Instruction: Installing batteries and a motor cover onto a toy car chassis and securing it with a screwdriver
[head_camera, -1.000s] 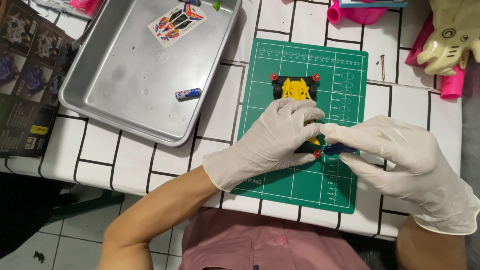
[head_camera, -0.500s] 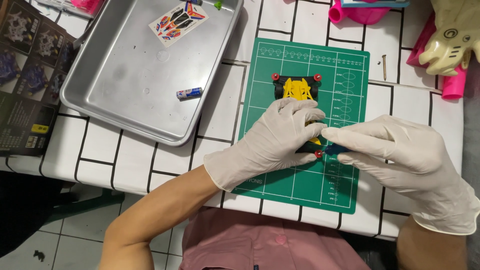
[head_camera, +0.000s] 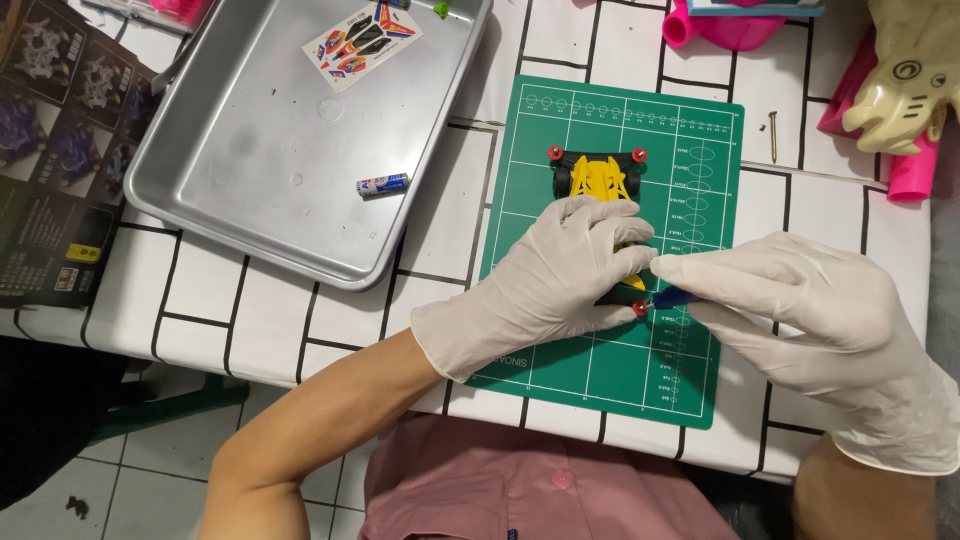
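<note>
A small yellow and black toy car chassis (head_camera: 598, 178) with red rollers lies on a green cutting mat (head_camera: 700, 370). My left hand (head_camera: 545, 285), in a white glove, covers and grips the chassis's near half. My right hand (head_camera: 800, 310), also gloved, pinches a small blue tool (head_camera: 672, 296) whose tip meets the chassis by a red roller (head_camera: 640, 309) at its near right corner. The chassis's middle is hidden under my left hand.
A metal tray (head_camera: 250, 220) at the left holds a small battery (head_camera: 383, 185) and a sticker sheet (head_camera: 362, 32). A dark printed box (head_camera: 50, 150) lies at the far left. A screw (head_camera: 772, 136), pink items (head_camera: 725, 25) and a cream plastic toy (head_camera: 910, 75) sit at the back right.
Both hands stay on the chassis with only slight shifts; my right hand's fingertips have edged a little toward the near right roller.
</note>
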